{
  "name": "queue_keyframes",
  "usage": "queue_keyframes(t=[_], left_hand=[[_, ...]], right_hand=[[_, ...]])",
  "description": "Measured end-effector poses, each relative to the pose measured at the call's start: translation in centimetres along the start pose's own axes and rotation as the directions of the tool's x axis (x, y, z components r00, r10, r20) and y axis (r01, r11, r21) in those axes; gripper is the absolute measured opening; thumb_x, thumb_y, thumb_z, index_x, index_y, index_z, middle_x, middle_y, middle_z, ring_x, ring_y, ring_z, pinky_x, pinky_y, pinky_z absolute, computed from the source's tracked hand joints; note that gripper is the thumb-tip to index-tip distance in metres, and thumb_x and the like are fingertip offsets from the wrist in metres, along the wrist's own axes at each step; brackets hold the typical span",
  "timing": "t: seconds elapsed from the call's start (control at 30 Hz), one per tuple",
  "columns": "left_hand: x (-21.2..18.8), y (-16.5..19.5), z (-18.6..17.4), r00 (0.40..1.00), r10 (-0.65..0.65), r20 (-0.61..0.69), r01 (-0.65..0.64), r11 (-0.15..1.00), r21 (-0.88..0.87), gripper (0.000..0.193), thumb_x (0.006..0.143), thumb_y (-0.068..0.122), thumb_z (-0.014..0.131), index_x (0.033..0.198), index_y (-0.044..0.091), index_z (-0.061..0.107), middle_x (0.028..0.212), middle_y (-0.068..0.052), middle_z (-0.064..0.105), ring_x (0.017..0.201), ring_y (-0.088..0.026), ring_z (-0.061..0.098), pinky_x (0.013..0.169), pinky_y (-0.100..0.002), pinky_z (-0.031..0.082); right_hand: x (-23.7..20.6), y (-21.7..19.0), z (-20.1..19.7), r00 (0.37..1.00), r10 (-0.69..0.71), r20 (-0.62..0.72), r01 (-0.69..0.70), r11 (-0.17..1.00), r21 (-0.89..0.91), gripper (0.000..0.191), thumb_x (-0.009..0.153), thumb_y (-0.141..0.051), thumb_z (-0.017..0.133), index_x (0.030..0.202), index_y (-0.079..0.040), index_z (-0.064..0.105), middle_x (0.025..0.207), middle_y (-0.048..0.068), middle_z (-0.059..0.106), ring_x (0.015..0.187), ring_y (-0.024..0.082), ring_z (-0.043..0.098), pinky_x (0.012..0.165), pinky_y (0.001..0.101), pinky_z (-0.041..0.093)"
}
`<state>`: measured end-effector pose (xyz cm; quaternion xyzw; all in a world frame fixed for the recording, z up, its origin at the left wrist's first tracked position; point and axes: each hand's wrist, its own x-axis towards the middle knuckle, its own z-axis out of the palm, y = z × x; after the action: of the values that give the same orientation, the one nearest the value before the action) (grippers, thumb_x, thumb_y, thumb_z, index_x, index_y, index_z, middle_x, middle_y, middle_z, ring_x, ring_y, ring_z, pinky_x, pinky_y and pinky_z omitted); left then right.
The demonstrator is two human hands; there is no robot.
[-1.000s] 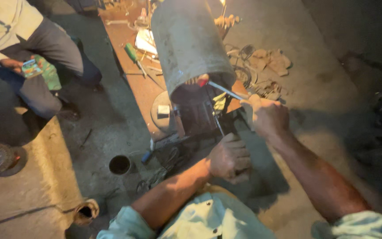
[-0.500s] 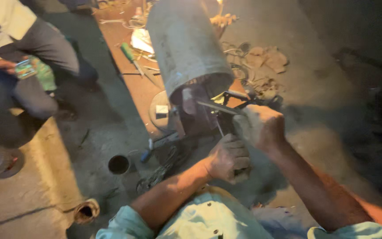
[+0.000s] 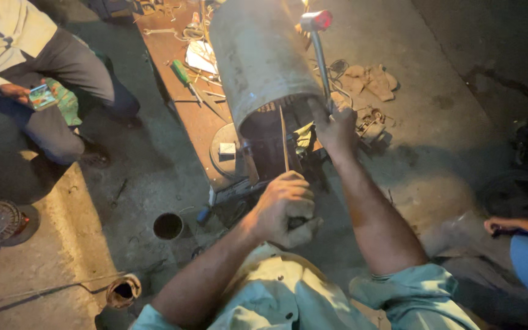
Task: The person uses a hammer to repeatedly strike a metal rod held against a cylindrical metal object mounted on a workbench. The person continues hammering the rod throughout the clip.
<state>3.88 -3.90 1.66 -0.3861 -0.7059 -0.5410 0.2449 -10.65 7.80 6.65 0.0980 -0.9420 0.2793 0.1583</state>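
Hands work at the open end of the grey cylinder (image 3: 261, 58). I note my left hand (image 3: 285, 205) fisted on a thin blade (image 3: 284, 137), steadying it upright. My right hand (image 3: 334, 125) clamps a red-headed hammer (image 3: 317, 49), raised clear above it.

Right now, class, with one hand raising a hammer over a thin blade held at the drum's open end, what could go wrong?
1. The hammer is raised above the left hand gripping the blade; a missed blow could hit fingers.
2. The right hand holds the handle near its lower end, so the swing may wobble.
3. The big drum lies tilted on the bench; a blow might shift it.
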Motion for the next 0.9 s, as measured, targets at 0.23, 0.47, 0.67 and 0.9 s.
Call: queue_keyframes(t=[0.23,0.47,0.67,0.9], left_hand=[[-0.2,0.8,-2.0,1.0,-0.008,0.024,0.01,0.997,-0.08,0.039,0.079,0.013,0.073,0.059,0.009,0.04,0.059,-0.006,0.039,0.062,-0.028,0.048,0.072,-0.041,0.043],[0.6,0.7,-3.2,0.998,-0.034,-0.048,0.023,0.977,-0.212,0.037,0.081,0.014,0.076,0.061,0.01,0.045,0.061,-0.007,0.04,0.063,-0.03,0.049,0.067,-0.042,0.036],[-3.1,0.4,-4.0,0.991,0.075,0.108,-0.067,0.995,-0.079,0.028,0.071,0.02,0.079,0.068,0.009,0.053,0.071,-0.006,0.052,0.075,-0.029,0.056,0.082,-0.045,0.045],[-4.2,-0.5,-0.6,0.951,0.176,0.254,-0.2,0.977,0.071,0.023,0.063,0.025,0.079,0.074,0.011,0.063,0.083,-0.006,0.061,0.091,-0.027,0.061,0.104,-0.047,0.05]], right_hand=[[-1.1,-1.9,-0.1,0.987,-0.049,-0.156,0.052,0.999,0.017,0.045,0.098,-0.038,0.076,0.081,0.001,0.065,0.061,0.018,0.06,0.056,0.036,0.062,0.058,0.0468,0.046],[-3.5,-2.6,1.0,0.937,-0.144,-0.319,0.187,0.976,0.109,0.027,0.096,-0.025,0.078,0.096,0.0,0.066,0.069,0.017,0.064,0.062,0.034,0.064,0.059,0.0428,0.049],[-4.5,-2.3,0.7,0.97,-0.08,-0.23,0.119,0.98,0.161,0.026,0.093,-0.021,0.081,0.092,-0.001,0.065,0.072,0.015,0.067,0.062,0.029,0.065,0.062,0.0397,0.05],[-3.3,-1.4,-2.2,0.978,-0.189,-0.082,0.199,0.972,0.129,0.024,0.091,-0.02,0.081,0.099,-0.001,0.068,0.079,0.014,0.067,0.069,0.024,0.064,0.065,0.0383,0.05]])
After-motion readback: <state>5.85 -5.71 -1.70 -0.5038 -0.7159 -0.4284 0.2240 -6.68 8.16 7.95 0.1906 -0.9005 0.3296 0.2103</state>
